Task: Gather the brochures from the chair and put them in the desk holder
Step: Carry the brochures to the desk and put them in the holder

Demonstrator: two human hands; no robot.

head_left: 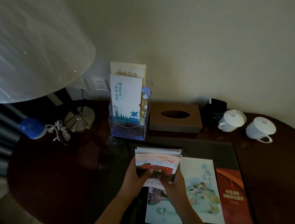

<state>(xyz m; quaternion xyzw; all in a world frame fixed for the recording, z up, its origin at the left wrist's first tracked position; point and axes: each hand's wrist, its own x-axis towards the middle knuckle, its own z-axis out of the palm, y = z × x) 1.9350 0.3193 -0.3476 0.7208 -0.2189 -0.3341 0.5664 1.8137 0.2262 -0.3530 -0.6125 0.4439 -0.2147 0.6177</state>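
Note:
A clear acrylic desk holder (143, 130) stands at the back of the dark desk with a white-and-blue brochure (124, 97) and a cream one (128, 69) upright in it. In front of it I hold a thick stack of brochures (158, 160) just above the desk. My left hand (137, 173) grips the stack's left edge, thumb on top. My right hand (175, 182) grips its right edge. Three more brochures lie flat: a pale blue one (162, 212) under my hands, a white illustrated one (200, 190) and a red one (232, 200) to the right.
A brown tissue box (175, 118) sits right of the holder, then a black box (216, 106) and two white lidded cups (231, 120) (261, 129). A lamp with a large shade (36, 44) and metal base (79, 116), a blue object (32, 128) and a coiled cable (60, 131) fill the left.

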